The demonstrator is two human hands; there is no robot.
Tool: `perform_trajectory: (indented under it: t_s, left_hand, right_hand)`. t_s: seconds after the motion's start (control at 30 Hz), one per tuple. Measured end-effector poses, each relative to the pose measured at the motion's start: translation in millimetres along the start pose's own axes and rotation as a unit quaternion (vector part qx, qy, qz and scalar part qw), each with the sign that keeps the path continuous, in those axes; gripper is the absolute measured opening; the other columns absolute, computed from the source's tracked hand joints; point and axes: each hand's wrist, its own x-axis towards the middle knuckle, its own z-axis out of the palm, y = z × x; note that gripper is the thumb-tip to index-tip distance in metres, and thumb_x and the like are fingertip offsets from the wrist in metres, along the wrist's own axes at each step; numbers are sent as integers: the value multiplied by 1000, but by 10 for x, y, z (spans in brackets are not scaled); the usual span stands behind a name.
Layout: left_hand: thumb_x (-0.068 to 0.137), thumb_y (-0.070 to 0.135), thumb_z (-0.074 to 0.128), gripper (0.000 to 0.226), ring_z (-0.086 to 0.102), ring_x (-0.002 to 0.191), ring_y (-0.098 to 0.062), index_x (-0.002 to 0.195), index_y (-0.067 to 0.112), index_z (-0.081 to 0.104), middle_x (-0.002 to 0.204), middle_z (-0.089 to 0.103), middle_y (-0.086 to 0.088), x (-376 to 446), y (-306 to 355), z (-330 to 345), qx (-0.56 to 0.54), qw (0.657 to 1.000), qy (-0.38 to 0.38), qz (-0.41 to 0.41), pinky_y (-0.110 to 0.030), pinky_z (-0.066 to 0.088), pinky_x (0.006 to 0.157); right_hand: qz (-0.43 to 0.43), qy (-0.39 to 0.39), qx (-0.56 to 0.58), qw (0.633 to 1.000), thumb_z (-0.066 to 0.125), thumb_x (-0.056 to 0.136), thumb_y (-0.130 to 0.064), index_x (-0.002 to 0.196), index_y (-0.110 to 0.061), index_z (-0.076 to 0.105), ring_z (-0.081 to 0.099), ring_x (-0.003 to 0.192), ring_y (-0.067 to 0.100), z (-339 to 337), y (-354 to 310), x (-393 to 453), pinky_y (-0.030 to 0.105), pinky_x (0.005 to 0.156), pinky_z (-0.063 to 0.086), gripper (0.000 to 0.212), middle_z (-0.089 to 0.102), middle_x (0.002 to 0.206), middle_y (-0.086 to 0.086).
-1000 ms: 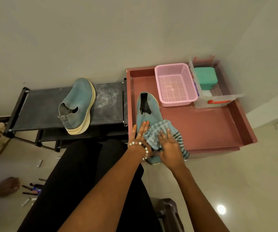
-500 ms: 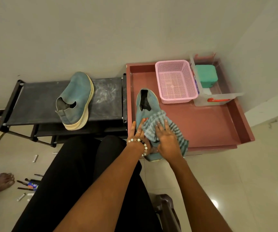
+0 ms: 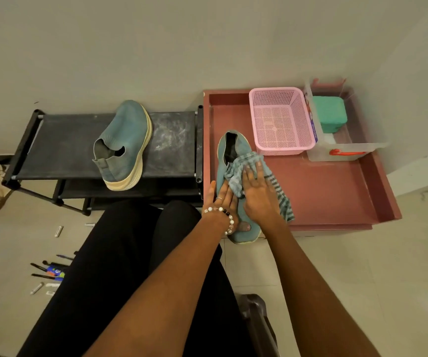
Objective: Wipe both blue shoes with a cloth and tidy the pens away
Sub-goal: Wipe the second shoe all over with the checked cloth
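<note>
Right hand [image 3: 258, 199] flat, fingers spread, presses cloth [image 3: 246, 168] on shoe [image 3: 243, 229]; left hand [image 3: 219, 199] flat steadies (toe overhangs tray [image 3: 336, 191], may slip off).

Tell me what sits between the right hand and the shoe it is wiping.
Head view: the striped cloth lies between the right hand and the blue shoe.

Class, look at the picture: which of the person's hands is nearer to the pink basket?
The right hand. It presses the cloth on the shoe just below the pink basket. The left hand lies farther off, at the shoe's left side.
</note>
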Motion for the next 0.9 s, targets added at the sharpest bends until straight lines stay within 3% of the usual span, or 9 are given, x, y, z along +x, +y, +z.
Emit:
perform_trajectory:
  t_s: [0.2,0.27,0.37,0.47,0.57,0.67,0.73,0.83,0.9]
  left_hand:
    - [85,76,31,102,-32,141,-22,150,18,-22,154,-33,-7,8,-11,53,-34,998,47,3,-51,-22,109]
    - [85,76,30,102,-31,142,-23,150,15,-21,154,-33,-8,11,-18,73,-29,998,50,-1,-51,-20,110]
    - [88,74,26,96,-32,141,-22,150,19,-22,154,-33,-5,28,-23,70,-28,999,40,6,-51,-26,106]
    - [86,78,21,98,-31,142,-24,151,16,-18,157,-26,-4,46,-33,48,-10,1000,1,9,-54,-26,106]
    - [86,78,20,100,-29,142,-25,151,10,-13,158,-22,-8,42,-24,39,-2,1000,-2,-4,-55,-24,107]
    - [87,77,20,98,-29,142,-25,150,12,-16,158,-23,-7,16,-9,34,-9,1000,-1,4,-54,-24,108]
    - [87,76,23,97,-32,141,-25,149,16,-22,156,-28,-5,10,-16,41,-20,1000,10,12,-53,-24,108]
    - [92,67,28,94,-34,140,-24,149,13,-23,152,-36,-9,15,-12,91,-28,998,49,-4,-53,-22,109]
    - [97,56,24,85,-32,141,-26,149,7,-21,152,-35,-12,-3,0,120,-7,998,66,-11,-54,-20,110]
  right_hand:
    - [3,33,117,993,60,66,-3,131,0,52,28,138,40,250,20,-598,55,97,44,65,50,138,15]
    - [22,17,98,995,60,72,-6,135,-2,48,23,141,38,250,-22,-609,55,105,36,64,45,143,13]
    - [40,-25,33,998,50,83,-12,148,-12,26,1,146,28,101,-32,-369,48,115,11,69,18,157,2]
    - [22,-32,-11,999,43,89,-14,151,-13,13,-10,145,27,-45,-18,-51,50,115,5,69,4,159,1]
    - [4,-13,-4,1000,44,87,-7,149,-6,17,-9,145,32,-4,15,110,50,117,12,68,9,159,8]
    - [-1,26,95,995,44,75,6,144,2,29,2,144,38,111,18,-27,49,112,28,71,25,153,16]
    - [-8,61,156,986,44,68,2,137,4,43,15,141,42,209,22,-244,51,108,35,69,40,144,20]
    - [15,78,237,968,40,67,-1,131,1,52,19,139,36,257,-17,-702,43,108,31,66,46,140,13]
    - [50,68,309,947,38,69,8,131,-4,54,19,140,23,208,-22,-940,26,111,24,65,41,140,2]
